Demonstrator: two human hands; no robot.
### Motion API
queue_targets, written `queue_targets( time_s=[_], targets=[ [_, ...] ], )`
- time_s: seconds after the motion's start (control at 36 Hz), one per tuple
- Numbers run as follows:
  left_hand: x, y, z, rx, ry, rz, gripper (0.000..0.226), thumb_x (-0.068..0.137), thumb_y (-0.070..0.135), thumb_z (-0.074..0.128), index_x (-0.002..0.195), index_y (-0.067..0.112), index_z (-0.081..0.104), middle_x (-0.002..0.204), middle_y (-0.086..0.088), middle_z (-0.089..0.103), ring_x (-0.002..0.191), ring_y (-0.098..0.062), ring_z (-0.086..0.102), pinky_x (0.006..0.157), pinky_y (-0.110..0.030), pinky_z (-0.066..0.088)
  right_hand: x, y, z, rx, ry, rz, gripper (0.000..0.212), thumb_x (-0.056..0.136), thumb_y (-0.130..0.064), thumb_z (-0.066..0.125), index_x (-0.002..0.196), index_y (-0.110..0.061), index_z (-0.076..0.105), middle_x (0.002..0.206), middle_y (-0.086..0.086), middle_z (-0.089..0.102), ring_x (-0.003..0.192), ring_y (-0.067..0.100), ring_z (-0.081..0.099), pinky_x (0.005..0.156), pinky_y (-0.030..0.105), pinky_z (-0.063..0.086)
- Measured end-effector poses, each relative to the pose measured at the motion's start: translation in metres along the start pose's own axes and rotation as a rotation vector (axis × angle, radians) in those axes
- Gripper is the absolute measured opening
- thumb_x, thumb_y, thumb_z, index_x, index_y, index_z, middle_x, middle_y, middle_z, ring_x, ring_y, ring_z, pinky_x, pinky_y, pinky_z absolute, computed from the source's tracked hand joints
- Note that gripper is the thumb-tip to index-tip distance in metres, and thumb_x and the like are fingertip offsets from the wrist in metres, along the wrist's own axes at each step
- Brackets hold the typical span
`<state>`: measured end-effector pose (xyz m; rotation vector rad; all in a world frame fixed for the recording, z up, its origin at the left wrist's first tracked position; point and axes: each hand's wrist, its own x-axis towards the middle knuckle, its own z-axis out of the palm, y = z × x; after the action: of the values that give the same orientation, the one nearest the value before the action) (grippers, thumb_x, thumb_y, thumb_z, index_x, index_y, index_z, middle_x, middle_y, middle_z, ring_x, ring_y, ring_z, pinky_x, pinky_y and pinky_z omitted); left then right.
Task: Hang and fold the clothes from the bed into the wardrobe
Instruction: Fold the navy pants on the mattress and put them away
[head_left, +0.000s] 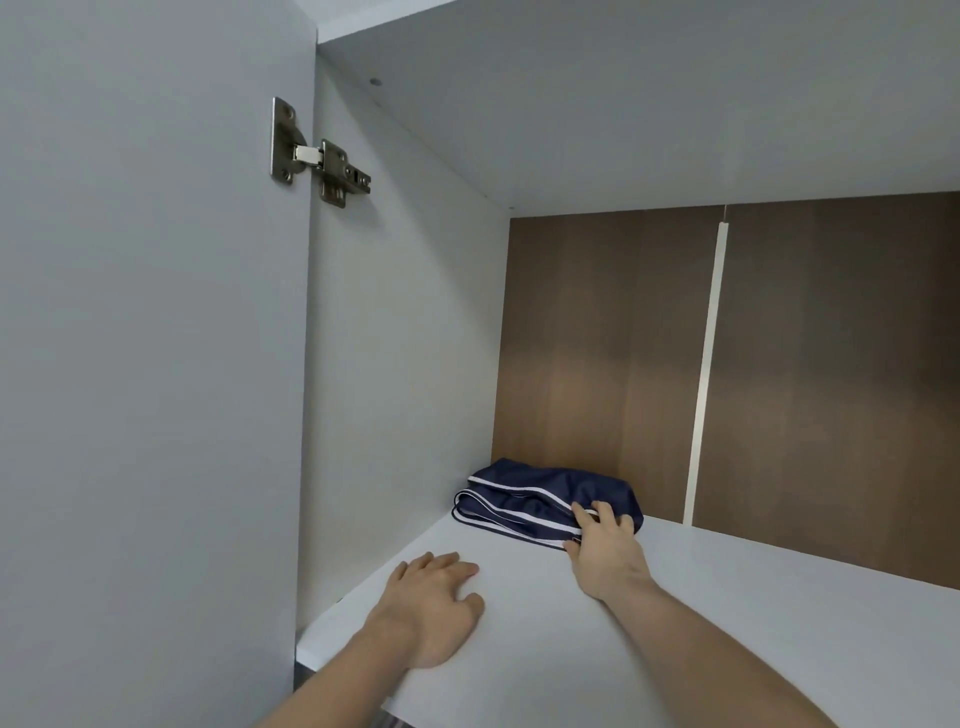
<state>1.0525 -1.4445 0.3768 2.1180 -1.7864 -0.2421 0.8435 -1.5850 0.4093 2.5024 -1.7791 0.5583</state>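
Partly hidden: navy garment (540, 501) (folded) under right hand (605, 553) fingers.

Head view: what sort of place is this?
Most likely the inside of a wardrobe: an open door on a metal hinge, a white shelf, and folded navy shorts under the right hand.

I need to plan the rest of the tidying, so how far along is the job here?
Done: one folded navy garment lies on the white wardrobe shelf, in its back left corner. In hand: the right hand rests on that garment's front edge, fingers on the cloth, while the left hand lies flat on the shelf. Left: the bed and any other clothes are out of view, so I cannot tell.
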Motion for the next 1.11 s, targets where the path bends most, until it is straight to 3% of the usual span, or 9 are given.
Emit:
queue_targets(
  time_s=[0.11, 0.19, 0.31, 0.58, 0.89, 1.11],
  targets=[
    [-0.003, 0.002, -0.002, 0.0, 0.006, -0.007, 0.063, 0.093, 0.054, 0.031, 0.155, 0.041, 0.032, 0.167, 0.013, 0.02, 0.156, -0.016, 0.009, 0.126, -0.037, 0.004, -0.014, -0.002, -0.001, -0.136, 0.067, -0.032, 0.071, 0.105, -0.048, 0.041, 0.162, -0.027, 0.004, 0.17, 0.0, 0.004, 0.152, 0.03, 0.017, 0.123, 0.051, 0.015],
    [-0.006, 0.004, -0.004, 0.007, 0.009, -0.006, 0.06, 0.096, 0.051, 0.031, 0.155, 0.039, 0.033, 0.167, 0.011, 0.021, 0.155, -0.016, 0.011, 0.126, -0.037, 0.005, -0.031, -0.004, -0.002, -0.174, 0.097, -0.049, 0.075, 0.105, -0.046, 0.042, 0.162, -0.025, -0.001, 0.17, 0.002, -0.005, 0.155, 0.03, 0.006, 0.123, 0.055, 0.008],
    [-0.011, 0.009, -0.008, 0.04, 0.024, -0.002, 0.056, 0.1, 0.047, 0.032, 0.155, 0.036, 0.034, 0.167, 0.007, 0.022, 0.155, -0.017, 0.015, 0.126, -0.036, 0.007, -0.058, -0.005, -0.004, -0.104, 0.055, -0.02, 0.072, 0.105, -0.041, 0.04, 0.162, -0.026, 0.0, 0.17, 0.0, -0.009, 0.155, 0.029, 0.0, 0.123, 0.055, 0.008],
    [-0.036, 0.016, -0.01, 0.138, 0.074, -0.027, 0.053, 0.101, 0.038, 0.029, 0.153, 0.033, 0.039, 0.161, 0.003, 0.035, 0.146, -0.024, 0.032, 0.123, -0.038, 0.019, -0.126, -0.001, -0.019, 0.044, -0.121, 0.085, 0.061, 0.106, -0.044, 0.027, 0.162, -0.027, 0.007, 0.17, -0.001, -0.009, 0.154, 0.03, 0.007, 0.124, 0.053, 0.009],
    [-0.078, 0.023, -0.013, 0.134, -0.067, -0.019, 0.06, 0.105, 0.048, 0.018, 0.162, 0.03, 0.016, 0.171, -0.001, 0.007, 0.157, -0.027, 0.003, 0.126, -0.042, 0.001, -0.165, 0.005, -0.032, 0.046, -0.239, 0.032, 0.062, 0.105, -0.052, 0.021, 0.161, -0.027, 0.018, 0.17, 0.003, 0.006, 0.155, 0.026, 0.009, 0.125, 0.049, 0.003],
    [-0.13, 0.03, -0.01, 0.149, -0.05, 0.057, 0.061, 0.106, 0.053, 0.017, 0.161, 0.028, 0.019, 0.17, -0.001, 0.012, 0.157, -0.029, 0.006, 0.127, -0.044, 0.004, -0.187, 0.006, -0.044, 0.166, -0.201, -0.058, 0.063, 0.1, -0.056, 0.039, 0.157, -0.028, 0.034, 0.166, -0.001, 0.022, 0.152, 0.02, 0.022, 0.125, 0.041, 0.014]
  ],
)
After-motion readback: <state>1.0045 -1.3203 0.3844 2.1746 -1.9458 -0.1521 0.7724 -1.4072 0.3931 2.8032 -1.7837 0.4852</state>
